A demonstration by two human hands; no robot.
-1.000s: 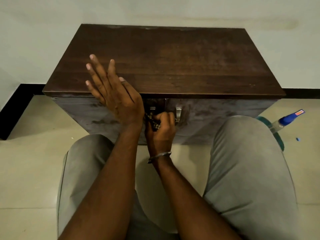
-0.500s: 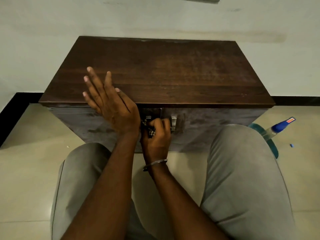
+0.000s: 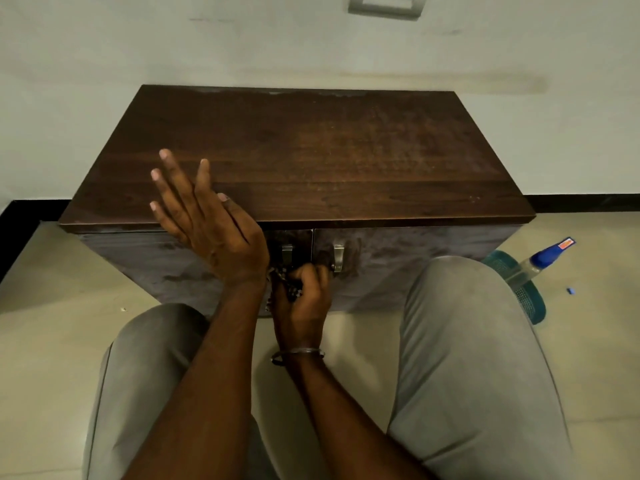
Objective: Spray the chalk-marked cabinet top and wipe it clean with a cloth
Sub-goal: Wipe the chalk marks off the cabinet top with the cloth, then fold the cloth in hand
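Cabinet top: the dark wooden cabinet top [image 3: 311, 157] lies straight ahead of the person against the wall, its long axis running left to right. A pale film shows along the back edge and a dull haze over the right half, and no bold chalk lines can be made out.
Cloth: a dark, speckled cloth [image 3: 284, 284] is bunched below the front lip, level with the door handles and not on the top.
Right hand: the right hand [image 3: 304, 303] is clenched around the cloth, close against the door fronts.
Left hand: the left hand [image 3: 211, 226] is released, with fingers straight and spread. Its heel is at the front edge and its fingertips are over the left part of the top. Whether it presses down cannot be told.
Key relation: the surface lies up and away from the cloth hand, so wiping appears to call for lifting the cloth over the lip and sweeping along the long axis.
Spray bottle: the spray bottle [image 3: 543, 259] is on the floor [image 3: 52, 306] well off to the right, beyond the right knee. The right hand is nearer to it.
Containers: both doors [image 3: 415, 258] look closed, so the contents are unseen. The bottle's fill level cannot be read. A teal object [image 3: 526, 303] beside the bottle may be a basket.
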